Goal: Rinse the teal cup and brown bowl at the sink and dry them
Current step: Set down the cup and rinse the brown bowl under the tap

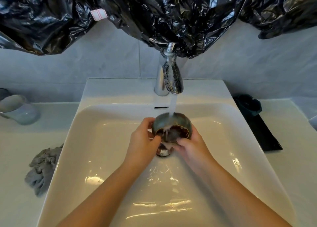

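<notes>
Both hands, left [144, 137] and right [190, 146], grip the brown bowl [171, 127] tilted toward the person under the tap [169, 76], so water sheets across it into the sink [106, 141].

your hands [169, 141] hold the brown glazed bowl [171, 126] in the white ceramic sink [96, 137], below the chrome tap [169, 76]; crumpled grey cloth [42, 168] lies left, dark teal cup [247, 104] right.

Grey tiled wall [106, 64], black plastic sheeting [154, 9]
</notes>
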Demonstrator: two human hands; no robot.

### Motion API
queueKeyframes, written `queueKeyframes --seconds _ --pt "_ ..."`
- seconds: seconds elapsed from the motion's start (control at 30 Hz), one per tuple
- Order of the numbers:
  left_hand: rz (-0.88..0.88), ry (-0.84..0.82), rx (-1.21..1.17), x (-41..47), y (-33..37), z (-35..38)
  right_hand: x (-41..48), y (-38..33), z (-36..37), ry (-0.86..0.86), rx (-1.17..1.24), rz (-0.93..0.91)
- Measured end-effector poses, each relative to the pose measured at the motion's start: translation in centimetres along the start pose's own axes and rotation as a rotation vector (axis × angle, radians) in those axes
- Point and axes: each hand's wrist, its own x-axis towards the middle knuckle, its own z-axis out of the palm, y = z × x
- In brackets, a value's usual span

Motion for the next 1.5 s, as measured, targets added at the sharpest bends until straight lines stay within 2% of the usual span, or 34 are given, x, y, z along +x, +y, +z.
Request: queueKeyframes --seconds 0.13,0.23,0.4,0.5,0.57,0.63,0.73,0.83,0.97,1.07,1.17,1.23,1.37,1.43,1.5 --pt "0.241 0.101 0.134 -0.1 0.7 -1.1 1.0 -0.4 0.8 -0.100 0.185 0.148" --pt "0.211 0.129 0.135 0.0 0.8 -1.8 1.0 -0.3 1.5 -0.151 0.058 0.214" --pt "-0.094 -0.044 -0.160 0.1 0.5 -2.1 0.4 -0.5 1.7 -0.208 -0.294 0.378" --pt "-0.423 -0.197 -0.401 0.3 0.9 -2.0 0.2 -1.4 0.7 -0.097 -0.507 0.335" --pt "-0.651 -0.327 -0.598 0.1 1.2 -1.6 0.0 -1.9 0.0 0.020 -0.643 0.207" --pt "-0.818 -0.444 -0.782 -0.1 1.2 -1.0 0.1 -2.2 -0.6 0.136 -0.803 -0.009" --pt "-0.929 -0.577 -0.973 -0.5 1.3 0.3 0.3 -2.0 -0.9 0.221 -0.802 -0.252" --pt "-0.908 -0.663 -0.967 -0.9 1.6 1.6 0.5 -1.6 -0.4 0.103 -0.683 -0.316" --pt "-0.855 -0.809 -0.845 -1.2 1.0 2.4 0.6 -0.7 0.0 -0.128 -0.489 -0.246" --pt "-0.826 -0.972 -0.705 -1.4 0.6 2.4 1.0 -0.1 0.0 -0.086 -0.530 -0.255" --pt "-0.807 -1.075 -0.620 -1.3 0.8 2.1 1.3 -0.2 -0.2 -0.035 -0.467 -0.162" --pt "-0.802 -0.993 -0.558 -1.1 1.0 2.0 1.3 -0.4 -0.5 0.003 -0.407 -0.089" --pt "-0.670 -0.581 -0.366 -0.9 0.7 1.8 1.8 -0.4 -0.6 0.113 -0.479 -0.101" --pt "-0.604 -0.409 -0.437 -0.6 0.3 1.7 2.1 -0.5 -0.7 0.169 -0.514 -0.132" --pt "-0.637 -0.329 -0.706 0.0 0.4 1.5 2.4 -0.4 -1.0 0.207 -0.527 -0.174"
